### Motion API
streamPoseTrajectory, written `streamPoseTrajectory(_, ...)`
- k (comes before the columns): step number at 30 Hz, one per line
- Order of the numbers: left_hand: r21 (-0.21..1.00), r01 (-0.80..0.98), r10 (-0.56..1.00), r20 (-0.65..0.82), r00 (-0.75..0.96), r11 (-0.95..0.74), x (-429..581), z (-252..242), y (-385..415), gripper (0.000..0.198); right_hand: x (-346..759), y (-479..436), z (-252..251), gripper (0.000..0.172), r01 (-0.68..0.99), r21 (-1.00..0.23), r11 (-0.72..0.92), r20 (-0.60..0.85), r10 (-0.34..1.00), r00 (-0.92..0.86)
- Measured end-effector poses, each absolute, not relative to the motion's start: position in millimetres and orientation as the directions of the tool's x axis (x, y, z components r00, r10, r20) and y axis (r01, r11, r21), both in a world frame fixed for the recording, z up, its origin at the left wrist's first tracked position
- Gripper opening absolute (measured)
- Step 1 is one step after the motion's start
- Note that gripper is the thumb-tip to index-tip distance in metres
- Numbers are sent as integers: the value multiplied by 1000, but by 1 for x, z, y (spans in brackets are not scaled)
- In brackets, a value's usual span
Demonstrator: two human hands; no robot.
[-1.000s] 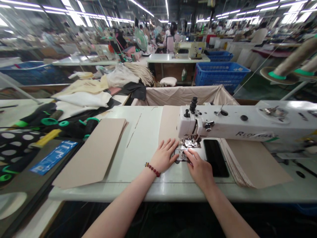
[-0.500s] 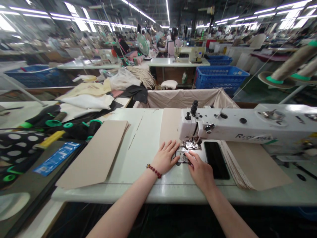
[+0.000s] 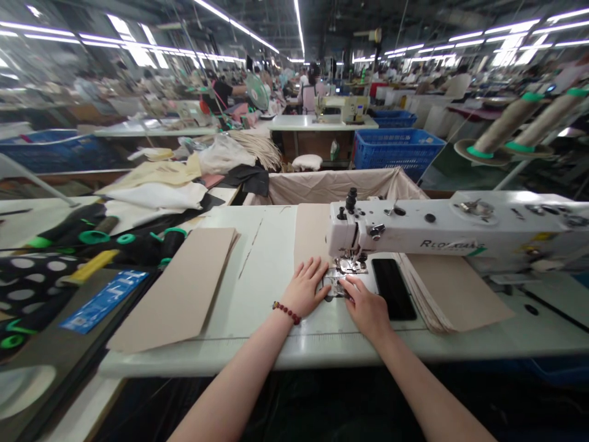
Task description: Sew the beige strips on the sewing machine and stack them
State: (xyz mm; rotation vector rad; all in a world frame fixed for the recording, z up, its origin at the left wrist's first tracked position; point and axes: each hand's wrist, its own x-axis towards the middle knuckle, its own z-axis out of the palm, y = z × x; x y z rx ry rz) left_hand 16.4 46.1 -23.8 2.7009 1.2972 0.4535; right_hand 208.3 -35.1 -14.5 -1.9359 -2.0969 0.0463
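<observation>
My left hand (image 3: 307, 290), wearing a dark red bead bracelet (image 3: 288, 312), lies flat with fingers spread. Its fingertips touch the near end of a beige panel (image 3: 311, 228), which extends back beside the sewing machine's head (image 3: 341, 228). Just right of it, my right hand (image 3: 368, 310) rests low with its fingers bent forward. Those fingertips are on the metal needle plate (image 3: 335, 287), in front of the presser foot (image 3: 352, 264). I see nothing held in the right hand, though its palm side is hidden.
A black phone (image 3: 393, 290) lies right of my right hand, by a stack of beige panels (image 3: 453, 291). Another beige stack (image 3: 177, 288) lies on the left of the table (image 3: 257, 294). Farther left are thread spools (image 3: 172, 242) and a blue packet (image 3: 103, 301). A cloth-lined bin (image 3: 331, 184) stands behind.
The camera view has turned slightly, so the machine and right-hand stack appear farther left. Both hands stay at the needle plate, with little visible movement against the table.
</observation>
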Motion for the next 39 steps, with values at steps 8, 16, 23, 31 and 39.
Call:
streamPoseTrajectory(8,223,854,870,281,405,-470,15,-3,43,53,205,-41,-7,47,979,-186,84,168,984,-53)
streamPoseTrajectory(16,175,930,926,263,271,-322,-34,-7,-16,44,216,-45,20,44,962,-249,110,34,994,-105)
streamPoseTrajectory(23,217,810,838,107,535,-545,-60,-16,-73,61,239,-109,25,22,788,-612,67,114,993,4)
streamPoseTrajectory(31,390,645,735,141,664,-657,2,6,-62,34,265,-172,6,23,712,-670,-208,15,956,293)
streamPoseTrajectory(39,381,567,662,192,725,-731,76,-7,-103,17,257,-202,-16,18,685,-694,-223,-61,966,252)
